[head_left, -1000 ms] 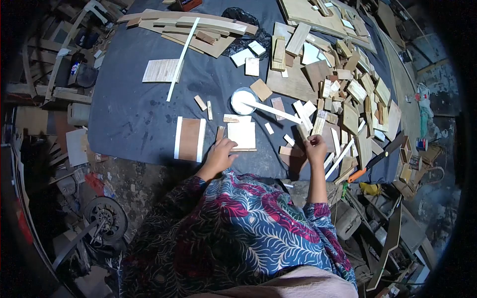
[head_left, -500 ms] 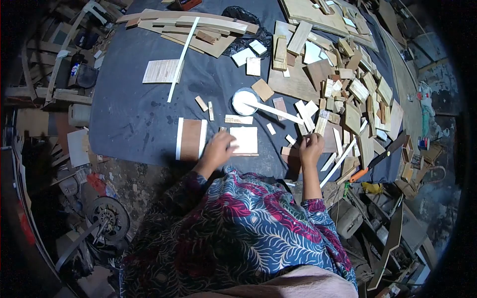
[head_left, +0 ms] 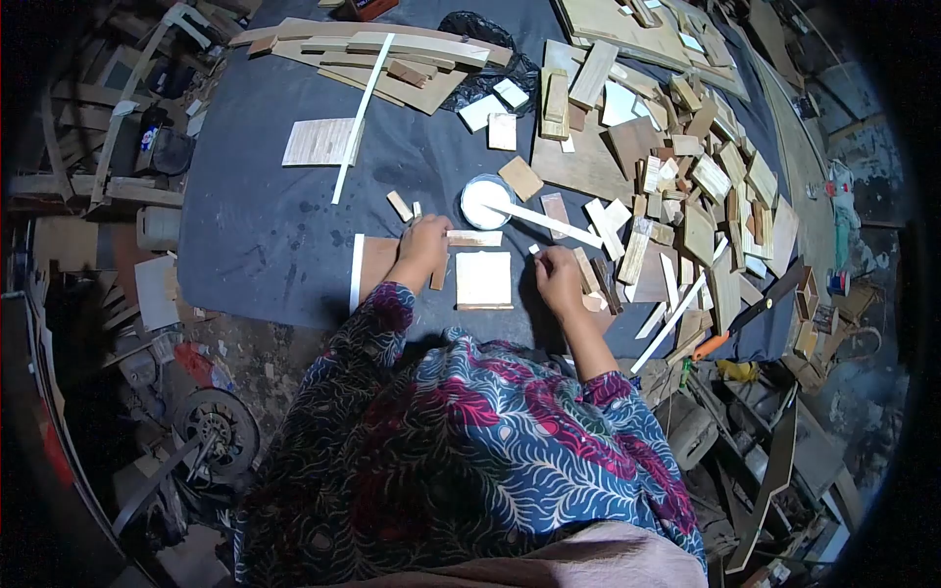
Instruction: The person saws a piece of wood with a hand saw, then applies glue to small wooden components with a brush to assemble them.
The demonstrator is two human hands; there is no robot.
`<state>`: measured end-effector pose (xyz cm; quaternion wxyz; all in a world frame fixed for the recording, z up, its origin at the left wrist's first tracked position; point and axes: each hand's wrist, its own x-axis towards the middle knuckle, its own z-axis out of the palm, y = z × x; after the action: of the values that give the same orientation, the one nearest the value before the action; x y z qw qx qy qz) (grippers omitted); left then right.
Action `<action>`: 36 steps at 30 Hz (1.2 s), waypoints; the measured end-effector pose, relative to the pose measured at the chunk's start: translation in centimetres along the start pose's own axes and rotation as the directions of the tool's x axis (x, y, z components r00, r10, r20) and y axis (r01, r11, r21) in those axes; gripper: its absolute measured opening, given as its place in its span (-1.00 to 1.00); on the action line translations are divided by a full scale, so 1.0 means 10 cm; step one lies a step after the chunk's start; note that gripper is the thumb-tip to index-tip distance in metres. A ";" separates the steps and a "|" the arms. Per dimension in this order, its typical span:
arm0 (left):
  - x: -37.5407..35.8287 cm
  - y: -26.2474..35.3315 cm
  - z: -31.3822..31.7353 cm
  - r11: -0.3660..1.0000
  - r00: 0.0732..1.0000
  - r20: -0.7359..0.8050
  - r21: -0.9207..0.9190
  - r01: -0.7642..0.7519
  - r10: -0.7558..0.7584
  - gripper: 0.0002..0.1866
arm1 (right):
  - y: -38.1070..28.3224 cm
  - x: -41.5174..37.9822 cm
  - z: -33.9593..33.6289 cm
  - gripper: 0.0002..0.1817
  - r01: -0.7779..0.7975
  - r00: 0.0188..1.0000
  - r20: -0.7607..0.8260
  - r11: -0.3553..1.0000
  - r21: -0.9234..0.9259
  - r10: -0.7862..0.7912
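My left hand (head_left: 423, 245) reaches over the brown board with white edges (head_left: 374, 263), its fingers bent together at the left end of a pale wooden strip (head_left: 475, 238); what lies under the fingertips is hidden. My right hand (head_left: 559, 278) is closed, its fingertips at a small white piece (head_left: 534, 250). Between the hands lies a square block with a white top (head_left: 483, 279). A narrow brown strip (head_left: 438, 272) sits left of it. Behind stands a round tub of white paste (head_left: 482, 202), with a long pale stick (head_left: 549, 225) slanting out to the right.
A large heap of wood offcuts (head_left: 696, 176) covers the right side. An orange-handled saw (head_left: 711, 346) lies at the right front edge. Long boards (head_left: 412, 49) and a black plastic bag (head_left: 480, 34) are at the back. A striped wood panel (head_left: 319, 143) lies at left.
My left hand has moved forward from beside the white-topped block to the pale strip's end. My right hand has moved left from the dark wood pieces to the small white piece.
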<state>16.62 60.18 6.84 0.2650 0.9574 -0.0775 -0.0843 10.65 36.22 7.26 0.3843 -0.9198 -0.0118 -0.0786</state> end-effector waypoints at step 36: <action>-0.27 0.05 0.04 0.967 0.991 -0.051 -0.217 -0.133 0.125 -0.82 | 0.06 0.21 0.33 -0.90 -0.029 0.978 0.206 0.978 0.208 -0.015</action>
<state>13.85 60.12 7.11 0.3755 0.9166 -0.1247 -0.0573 13.27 38.05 4.87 0.4760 -0.8774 -0.0564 0.0202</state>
